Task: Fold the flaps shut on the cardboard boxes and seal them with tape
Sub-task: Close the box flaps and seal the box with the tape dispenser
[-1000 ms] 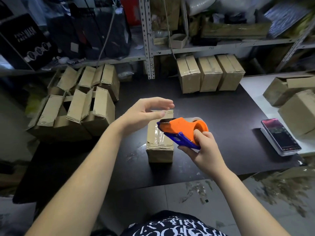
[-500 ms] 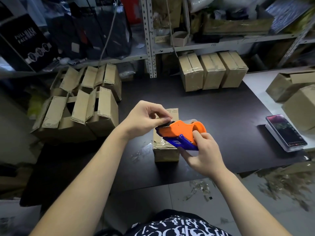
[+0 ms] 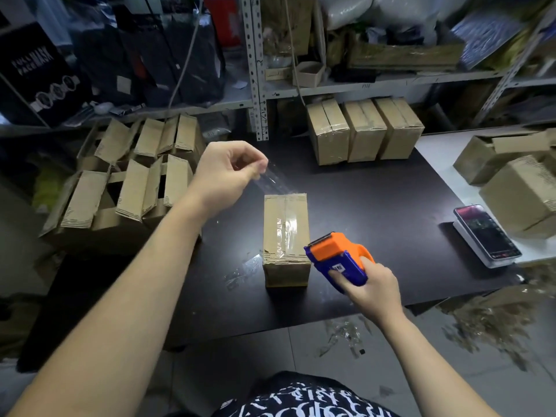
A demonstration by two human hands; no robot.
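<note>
A small cardboard box [image 3: 285,236] stands on the black table [image 3: 376,206], flaps folded shut, with clear tape along its top seam. My left hand [image 3: 228,170] hovers above and behind the box and pinches the free end of a clear tape strip [image 3: 275,179]. The strip stretches over the box toward the orange and blue tape dispenser [image 3: 340,257]. My right hand [image 3: 370,284] grips that dispenser at the box's near right corner.
Three taped boxes [image 3: 364,130] stand in a row at the table's back. Several open-flapped boxes [image 3: 132,182] are piled at the left. More boxes [image 3: 517,182] and a phone [image 3: 487,233] lie on the white surface at the right. Shelving stands behind.
My left hand took the tape end at the dispenser and pulled it up and away. My right hand drew the dispenser back toward me and to the right, stretching tape over the box.
</note>
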